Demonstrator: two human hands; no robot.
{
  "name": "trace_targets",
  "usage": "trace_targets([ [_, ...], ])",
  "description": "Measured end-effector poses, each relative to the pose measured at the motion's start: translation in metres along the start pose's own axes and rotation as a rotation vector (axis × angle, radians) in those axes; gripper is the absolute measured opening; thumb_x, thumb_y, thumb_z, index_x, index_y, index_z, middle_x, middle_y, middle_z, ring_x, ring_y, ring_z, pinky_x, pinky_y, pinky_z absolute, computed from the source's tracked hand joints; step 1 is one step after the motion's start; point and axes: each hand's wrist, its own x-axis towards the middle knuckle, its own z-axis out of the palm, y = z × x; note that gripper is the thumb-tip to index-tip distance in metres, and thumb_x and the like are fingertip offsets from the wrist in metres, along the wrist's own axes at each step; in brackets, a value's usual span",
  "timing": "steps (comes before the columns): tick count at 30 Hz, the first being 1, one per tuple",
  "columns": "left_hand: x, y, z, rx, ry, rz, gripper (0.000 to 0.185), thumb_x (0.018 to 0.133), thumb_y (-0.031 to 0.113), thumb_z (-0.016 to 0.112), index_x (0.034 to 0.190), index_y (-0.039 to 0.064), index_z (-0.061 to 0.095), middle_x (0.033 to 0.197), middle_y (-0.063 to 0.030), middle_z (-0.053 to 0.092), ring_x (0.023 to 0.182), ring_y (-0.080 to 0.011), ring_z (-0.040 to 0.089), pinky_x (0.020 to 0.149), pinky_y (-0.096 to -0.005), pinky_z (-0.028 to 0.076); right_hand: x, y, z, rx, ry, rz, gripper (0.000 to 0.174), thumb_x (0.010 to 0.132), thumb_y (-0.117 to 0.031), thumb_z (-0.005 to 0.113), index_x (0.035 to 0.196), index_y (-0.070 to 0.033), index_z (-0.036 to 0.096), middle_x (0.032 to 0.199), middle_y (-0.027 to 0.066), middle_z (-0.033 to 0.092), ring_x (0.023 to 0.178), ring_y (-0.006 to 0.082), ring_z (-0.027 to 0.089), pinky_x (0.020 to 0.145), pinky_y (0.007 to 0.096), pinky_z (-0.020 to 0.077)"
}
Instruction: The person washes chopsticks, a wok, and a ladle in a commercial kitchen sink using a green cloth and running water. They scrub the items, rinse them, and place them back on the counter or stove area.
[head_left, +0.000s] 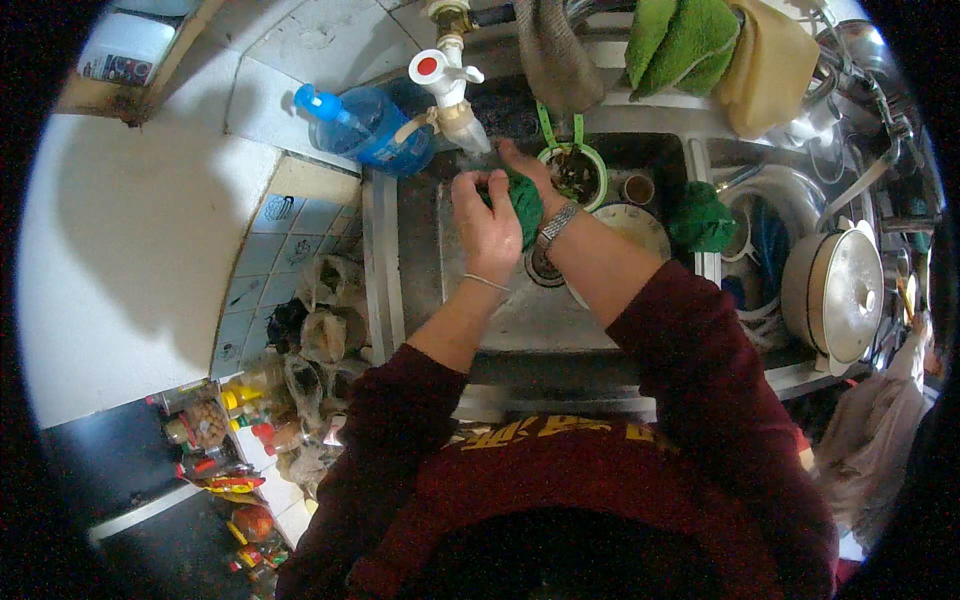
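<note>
A bunched green scrubbing mesh (527, 206) is pressed between my two hands over the metal sink (450, 322). My left hand (486, 225) curls its fingers around the near side, while my right hand (534, 180) supports it from the right, partly hidden behind it. Just above my fingers is the pale spout of a white tap (450, 75) with a red dot on its handle; blur hides where spout ends and water begins. Right of my hands, a green-rimmed strainer (600, 169) holds wet food scraps. A patterned plate (634, 229) lies partly under my right forearm.
A blue bottle with a pump (382, 139) stands at the sink's back left. Another green mesh bundle (701, 217) rests on the right divider, near a lidded pot (844, 296). Cloths (682, 45) hang behind the sink. A small brown cup (638, 189) sits beside the strainer.
</note>
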Motion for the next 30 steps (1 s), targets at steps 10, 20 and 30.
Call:
trace_targets([
  [10, 0.022, -0.037, -0.057, -0.780, -0.786, -0.705, 0.027, 0.089, 0.023, 0.068, 0.105, 0.002, 0.062, 0.097, -0.0061, 0.065, 0.074, -0.0205, 0.062, 0.067, -0.0314, 0.051, -0.021, -0.029, -0.014, 0.283, 0.008, 0.052, 0.037, 0.101, -0.038, 0.045, 0.116, -0.006, 0.055, 0.110, 0.0107, 0.064, 0.101, 0.0273, 0.062, 0.095, 0.0443, 0.0474],
  [20, -0.043, 0.062, -0.033, -0.147, -0.104, 0.523, 0.032, 0.075, 0.007, 0.071, 0.099, -0.002, 0.053, 0.100, -0.0199, 0.058, 0.098, -0.0395, 0.055, 0.088, -0.0462, 0.043, 0.011, 0.033, -0.028, 0.416, -0.415, 0.192, 0.036, 0.100, -0.038, 0.046, 0.111, -0.006, 0.058, 0.105, 0.0105, 0.064, 0.092, 0.0248, 0.063, 0.086, 0.0401, 0.0514],
  [30, -0.008, 0.035, -0.007, -0.256, -0.083, -0.060, 0.023, 0.078, 0.009, 0.071, 0.096, -0.004, 0.064, 0.090, -0.0152, 0.069, 0.081, -0.0272, 0.064, 0.076, -0.0386, 0.051, 0.017, 0.037, -0.025, 0.449, -0.764, 0.020, 0.032, 0.100, -0.035, 0.048, 0.111, -0.007, 0.059, 0.107, 0.0095, 0.065, 0.098, 0.0220, 0.063, 0.091, 0.0383, 0.0502],
])
